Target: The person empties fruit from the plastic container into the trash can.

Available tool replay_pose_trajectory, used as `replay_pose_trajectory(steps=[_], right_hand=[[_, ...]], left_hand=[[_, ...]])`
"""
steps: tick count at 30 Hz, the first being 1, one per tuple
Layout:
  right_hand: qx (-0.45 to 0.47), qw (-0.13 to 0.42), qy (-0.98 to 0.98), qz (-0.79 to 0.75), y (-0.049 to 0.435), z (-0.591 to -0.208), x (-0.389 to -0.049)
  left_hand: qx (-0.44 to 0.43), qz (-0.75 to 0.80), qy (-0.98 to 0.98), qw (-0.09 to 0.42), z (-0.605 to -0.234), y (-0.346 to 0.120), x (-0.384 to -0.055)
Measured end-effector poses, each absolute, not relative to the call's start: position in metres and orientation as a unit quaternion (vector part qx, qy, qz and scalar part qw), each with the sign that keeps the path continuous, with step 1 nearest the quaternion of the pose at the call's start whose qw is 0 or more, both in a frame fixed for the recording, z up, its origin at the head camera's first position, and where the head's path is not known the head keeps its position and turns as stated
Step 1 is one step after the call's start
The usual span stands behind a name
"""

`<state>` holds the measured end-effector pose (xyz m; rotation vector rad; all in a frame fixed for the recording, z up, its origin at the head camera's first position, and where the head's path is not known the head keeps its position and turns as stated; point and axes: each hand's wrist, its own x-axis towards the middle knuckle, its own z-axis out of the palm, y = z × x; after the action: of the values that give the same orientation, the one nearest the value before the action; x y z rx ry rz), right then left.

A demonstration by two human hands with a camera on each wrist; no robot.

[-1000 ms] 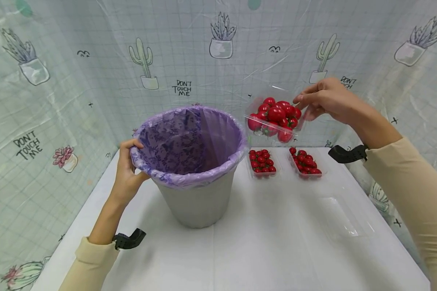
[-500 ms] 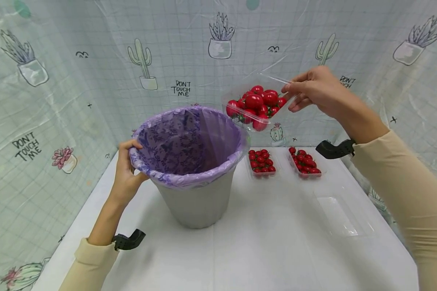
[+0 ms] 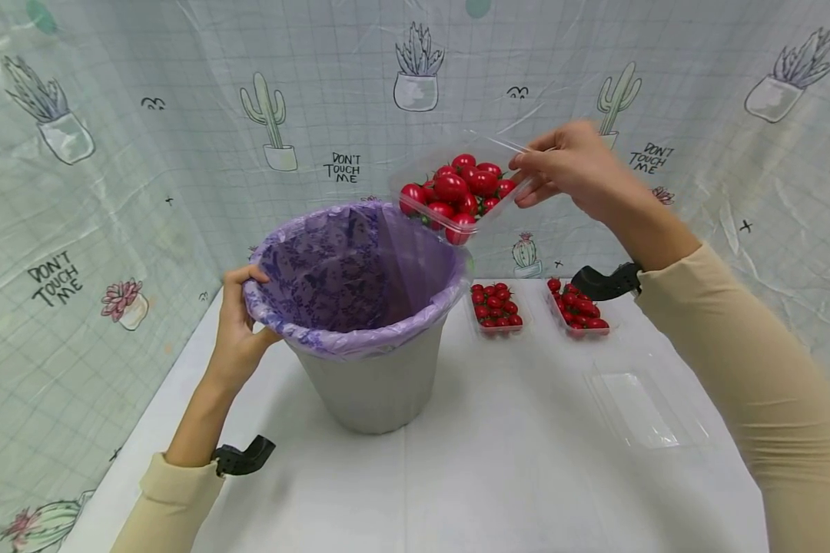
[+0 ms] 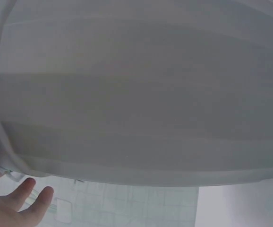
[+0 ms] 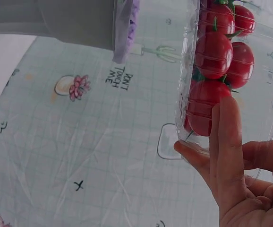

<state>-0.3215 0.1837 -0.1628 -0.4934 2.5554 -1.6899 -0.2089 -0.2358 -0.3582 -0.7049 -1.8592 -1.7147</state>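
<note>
Right hand (image 3: 570,165) pinching tomato box (image 3: 439,218), shifted left toward bin (image 3: 373,388), left hand (image 3: 240,319) gripping rim (image 3: 360,346)

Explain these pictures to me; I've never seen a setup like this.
There is no machine here: a person works with two bare hands. The wide picture comes from a camera worn on the head; the other two come from one camera on each wrist. The left hand holds the rim of a grey bin with a purple liner. The right hand holds a clear tray of red tomatoes, raised near the bin's rim. On the white table lie two more filled trays and a clear plastic piece.
</note>
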Motion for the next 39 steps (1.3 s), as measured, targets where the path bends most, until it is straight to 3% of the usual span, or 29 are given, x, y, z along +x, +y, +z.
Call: replay_pose_trajectory(steps=[39], right_hand=[[-0.176, -0.072, 0.808, -0.558, 0.142, -0.178, -0.326]], left_hand=[[-0.254, -0.634, -0.685, 0.253, -0.357, -0.234, -0.206]])
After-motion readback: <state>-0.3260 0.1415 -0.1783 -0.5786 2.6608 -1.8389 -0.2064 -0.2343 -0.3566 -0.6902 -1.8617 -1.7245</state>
